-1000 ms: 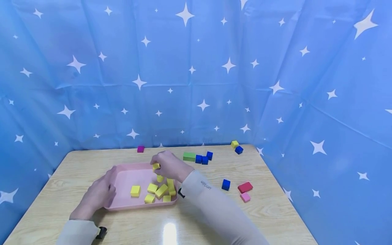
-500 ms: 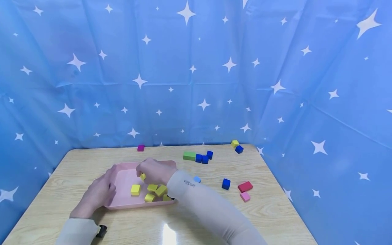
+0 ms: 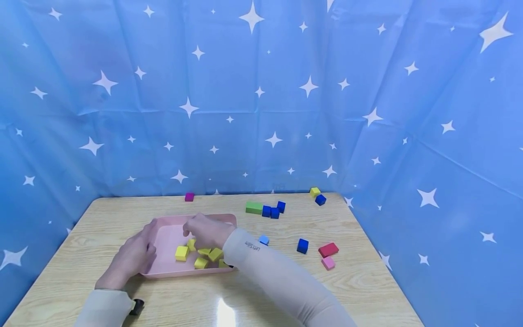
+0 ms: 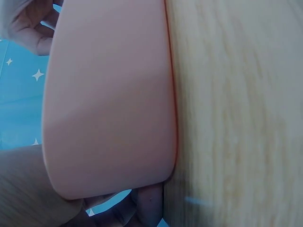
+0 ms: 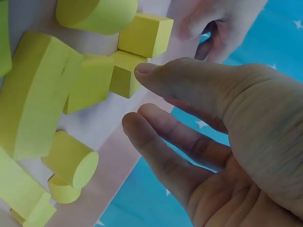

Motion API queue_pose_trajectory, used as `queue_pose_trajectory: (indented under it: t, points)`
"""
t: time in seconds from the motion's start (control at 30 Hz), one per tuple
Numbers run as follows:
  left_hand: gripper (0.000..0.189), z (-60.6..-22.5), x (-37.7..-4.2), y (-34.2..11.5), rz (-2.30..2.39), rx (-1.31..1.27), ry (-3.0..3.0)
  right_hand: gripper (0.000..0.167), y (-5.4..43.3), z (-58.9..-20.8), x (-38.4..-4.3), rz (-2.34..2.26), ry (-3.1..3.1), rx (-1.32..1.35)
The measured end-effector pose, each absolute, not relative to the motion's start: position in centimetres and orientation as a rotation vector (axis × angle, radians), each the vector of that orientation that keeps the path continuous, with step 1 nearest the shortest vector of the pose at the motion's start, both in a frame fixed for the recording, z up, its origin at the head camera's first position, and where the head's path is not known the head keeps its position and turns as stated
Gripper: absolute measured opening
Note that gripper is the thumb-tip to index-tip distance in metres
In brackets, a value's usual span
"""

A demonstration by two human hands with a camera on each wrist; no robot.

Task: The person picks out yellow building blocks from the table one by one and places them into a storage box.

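The pink tray point(image 3: 165, 268) has several yellow blocks inside, among them a yellow cube point(image 3: 181, 253). My left hand point(image 3: 131, 256) grips the tray's left rim, its thumb over the inner side. Over the tray's middle, my right hand point(image 3: 207, 230) has its thumb and fingers parted. In the right wrist view, nothing lies between the fingertips of the right hand point(image 5: 203, 127); close to its thumb is a yellow block point(image 5: 124, 71), touching another cube. A yellow cylinder point(image 5: 71, 158) lies nearby. My right forearm hides the tray's right end in the head view.
On the wooden table point(image 3: 253, 290) behind the tray are a magenta block point(image 3: 189, 197), a green block point(image 3: 254, 207) and several dark blue cubes point(image 3: 275, 213). To the right are a light blue block point(image 3: 263, 240), a red block point(image 3: 328, 250) and a pink block point(image 3: 328, 263).
My right hand has moved left across the tray with a yellow block, set it beside the yellow cube and let it go. The left hand has stayed at the rim.
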State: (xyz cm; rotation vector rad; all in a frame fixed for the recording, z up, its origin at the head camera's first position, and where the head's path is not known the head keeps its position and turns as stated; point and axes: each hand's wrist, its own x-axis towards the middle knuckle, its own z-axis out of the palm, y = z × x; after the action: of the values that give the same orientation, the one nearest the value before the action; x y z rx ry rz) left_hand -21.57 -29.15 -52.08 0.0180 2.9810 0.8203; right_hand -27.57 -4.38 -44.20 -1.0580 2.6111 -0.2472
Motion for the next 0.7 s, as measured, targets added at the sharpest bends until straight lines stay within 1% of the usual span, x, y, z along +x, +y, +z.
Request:
queue_pose_trajectory:
  t: [0.17, 0.4, 0.7]
  points:
    - [0.084, -51.8, -21.5, -29.1, 0.821, 0.021, 2.985, 0.045, -3.9, -44.3, -27.9, -0.283, 2.612, -1.046]
    - [0.082, -51.7, -21.3, -29.2, 0.819, 0.046, 3.001, 0.039, -2.7, -44.3, -28.5, -0.286, 2.663, -1.066]
    - [0.082, -51.7, -21.3, -29.1, 0.825, 0.057, 2.993, 0.042, 0.4, -44.3, -29.8, -0.335, 2.754, -1.039]
